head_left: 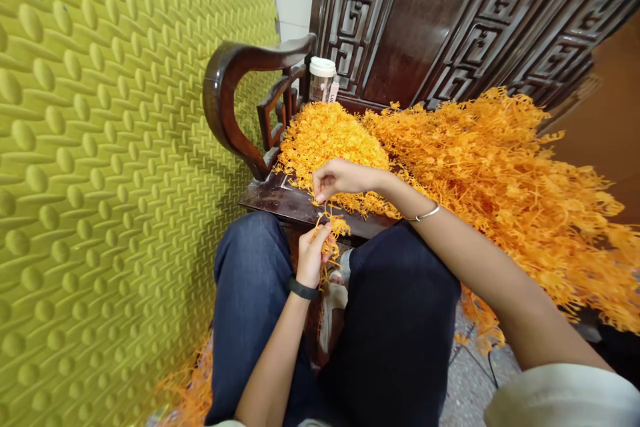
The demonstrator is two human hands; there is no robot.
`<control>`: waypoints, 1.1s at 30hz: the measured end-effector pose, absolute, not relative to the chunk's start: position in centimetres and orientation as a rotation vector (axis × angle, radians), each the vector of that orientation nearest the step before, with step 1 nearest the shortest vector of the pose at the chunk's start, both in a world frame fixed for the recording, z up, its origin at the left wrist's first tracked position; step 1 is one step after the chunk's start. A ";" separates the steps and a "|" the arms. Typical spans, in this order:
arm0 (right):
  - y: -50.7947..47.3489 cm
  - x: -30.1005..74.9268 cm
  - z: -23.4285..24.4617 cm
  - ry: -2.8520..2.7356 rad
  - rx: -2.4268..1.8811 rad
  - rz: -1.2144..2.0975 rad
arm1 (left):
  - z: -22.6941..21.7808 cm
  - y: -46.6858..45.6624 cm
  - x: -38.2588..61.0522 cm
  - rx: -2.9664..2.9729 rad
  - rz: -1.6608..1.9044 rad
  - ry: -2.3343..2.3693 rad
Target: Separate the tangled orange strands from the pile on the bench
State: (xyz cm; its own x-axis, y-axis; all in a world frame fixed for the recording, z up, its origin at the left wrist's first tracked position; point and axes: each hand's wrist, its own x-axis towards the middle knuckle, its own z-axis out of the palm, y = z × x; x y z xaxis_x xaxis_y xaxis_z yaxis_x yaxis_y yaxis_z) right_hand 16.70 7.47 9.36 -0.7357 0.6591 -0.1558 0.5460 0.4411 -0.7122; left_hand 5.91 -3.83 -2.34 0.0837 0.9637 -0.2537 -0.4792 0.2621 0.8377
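My left hand [313, 255] is closed around an orange plastic flower sprig [338, 225], a tangle of thin curly strands, held above the gap between my knees. Some strands hang below the fingers. Just above it, my right hand [341, 177] is bent at the wrist with thumb and fingertips pinched together. Its fingertips are close to the sprig's upper end; what they hold is too small to make out. Behind my right hand, a heap of loose orange pieces [335, 140] lies on the dark wooden seat [270, 199].
A large bundle of orange sprigs [520, 173] spreads over the seat's right side. A lidded clear jar [321, 80] stands at the back by the curved armrest [225, 80]. Yellow-green textured padding [110, 147] covers the left. More orange strands [193, 380] lie low at left.
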 end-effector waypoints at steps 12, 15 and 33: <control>8.7 16.8 9.8 -1.979 -1.255 0.627 | -1.8 -3.8 5.5 0.649 1.214 0.903; 10.4 19.1 10.6 -1.684 -1.299 0.370 | -2.6 -4.2 6.0 0.660 1.164 0.906; 12.0 21.8 8.1 -1.997 -1.275 0.547 | -2.3 -3.6 5.6 0.624 1.323 0.880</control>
State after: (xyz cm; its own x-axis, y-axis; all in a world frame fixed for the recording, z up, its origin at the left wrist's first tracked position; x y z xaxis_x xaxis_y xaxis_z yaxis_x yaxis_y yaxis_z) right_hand 21.80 12.05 8.12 -0.2750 0.9037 0.3281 0.6106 0.4277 -0.6665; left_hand 5.58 -3.63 -2.34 0.0156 0.9819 -0.1887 -0.5541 0.1656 0.8158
